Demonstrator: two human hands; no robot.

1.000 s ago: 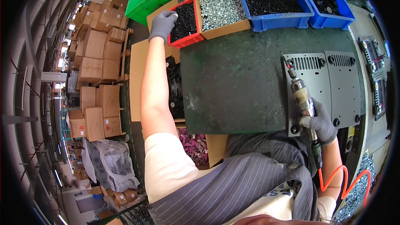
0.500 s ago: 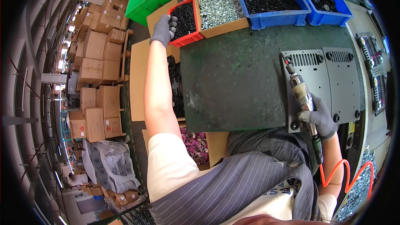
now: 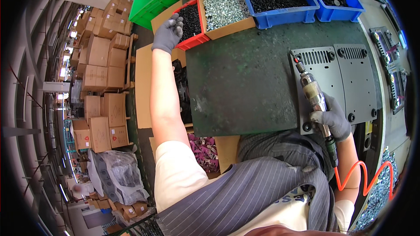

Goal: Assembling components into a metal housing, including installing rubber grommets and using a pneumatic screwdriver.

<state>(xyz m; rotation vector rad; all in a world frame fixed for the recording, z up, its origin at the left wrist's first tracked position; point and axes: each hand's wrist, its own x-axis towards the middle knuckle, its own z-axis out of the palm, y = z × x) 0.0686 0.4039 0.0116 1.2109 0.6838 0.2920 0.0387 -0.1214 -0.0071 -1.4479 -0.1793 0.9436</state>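
My left hand, in a grey glove, is at the left rim of a red bin filled with small black screws. Its fingers are curled; whatever may be between them is hidden. My right hand, gloved too, grips an air screwdriver with an orange coiled hose. The tool's tip lies over the upper left corner of a grey slotted metal plate. A second plate lies against its right side. Round black feet sit near the plates' corners.
A carton of silvery screws, a blue bin of black screws and another blue bin line the far edge of the dark green tabletop. A green crate stands far left; stacked cartons lie beyond.
The whole view has shifted slightly. My left hand has turned a little at the red bin, its fingers still curled. My right hand keeps its hold on the screwdriver over the plate.
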